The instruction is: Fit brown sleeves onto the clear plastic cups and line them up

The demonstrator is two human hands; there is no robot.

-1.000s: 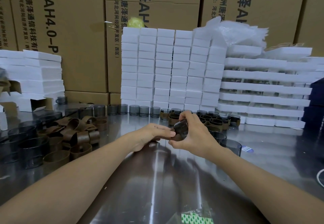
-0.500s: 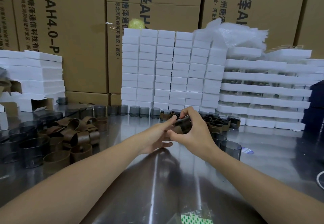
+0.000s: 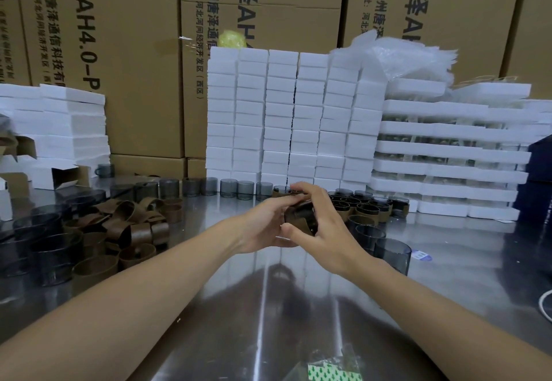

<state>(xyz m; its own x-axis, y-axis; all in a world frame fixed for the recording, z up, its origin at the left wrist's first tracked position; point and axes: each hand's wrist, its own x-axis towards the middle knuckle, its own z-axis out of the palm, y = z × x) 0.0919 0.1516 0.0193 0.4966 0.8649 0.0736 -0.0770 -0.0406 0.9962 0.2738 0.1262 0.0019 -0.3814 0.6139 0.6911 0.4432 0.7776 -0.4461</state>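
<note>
While the cup (image 3: pixel 298 213) sits above the middle of the tabletop (image 3: pixel 268 306), the left grip (image 3: pixel 263 227) and right grip (image 3: pixel 327 228) both clasp it, a brown sleeve (image 3: pixel 302 226) around its wall; loose sleeves (image 3: pixel 131 225) lie heaped near the left edge.

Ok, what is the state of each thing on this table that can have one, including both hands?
Clear plastic cup with brown sleeve, in the hands: lifted, tilted.
Left hand: holds that cup.
Right hand: curled round the same cup.
Heap of loose brown sleeves: not on cups.
Back row of clear grey plastic cups: upright, bare.
Group of sleeved cups: upright, sleeves fitted.
White cardboard box at left: flaps open.
</note>
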